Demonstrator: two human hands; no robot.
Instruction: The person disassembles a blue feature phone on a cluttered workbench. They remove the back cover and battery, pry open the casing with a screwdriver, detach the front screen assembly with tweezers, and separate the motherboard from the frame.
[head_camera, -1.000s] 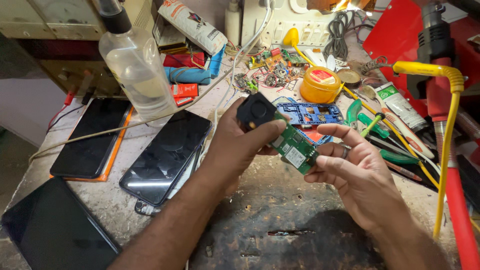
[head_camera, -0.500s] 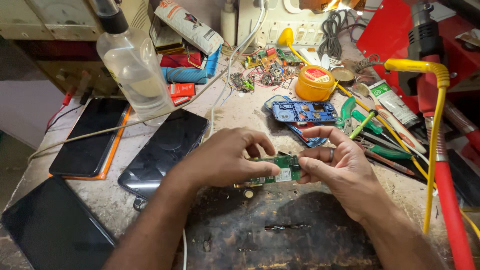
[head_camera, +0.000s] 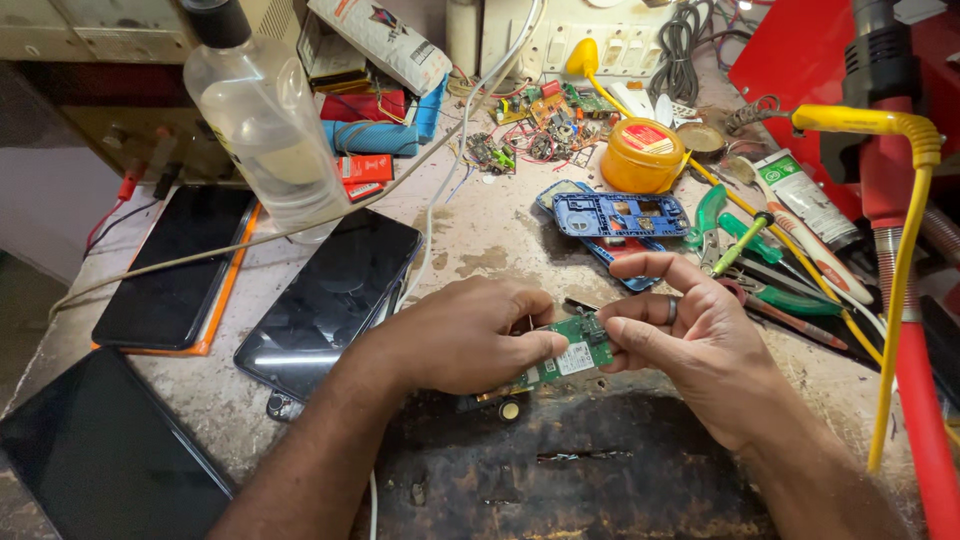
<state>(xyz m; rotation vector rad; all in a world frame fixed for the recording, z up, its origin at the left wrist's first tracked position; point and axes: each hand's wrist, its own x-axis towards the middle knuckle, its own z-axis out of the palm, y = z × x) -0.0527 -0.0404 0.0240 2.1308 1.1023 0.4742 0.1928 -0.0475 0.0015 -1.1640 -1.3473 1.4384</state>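
Note:
A small green circuit board (head_camera: 568, 357) lies low over a dark mat (head_camera: 560, 470) at the bench's near edge. My left hand (head_camera: 460, 335) covers its left half and pinches it. My right hand (head_camera: 690, 335), with a ring on one finger, grips the board's right end with thumb and fingertips. A small round dark part (head_camera: 510, 409) sits on the mat just below the board. A blue phone frame (head_camera: 620, 215) lies behind the hands.
Three dark phones (head_camera: 335, 295) (head_camera: 175, 265) (head_camera: 95, 455) lie to the left. A clear plastic bottle (head_camera: 265, 115) stands behind them. A yellow tin (head_camera: 641, 155), pliers, screwdrivers and tubes crowd the right. A yellow cable (head_camera: 900, 260) and red stand (head_camera: 925, 400) rise at the right.
Both hands have lowered the green board from mid-air down onto the dark mat. The black piece my left hand held a second ago is out of sight.

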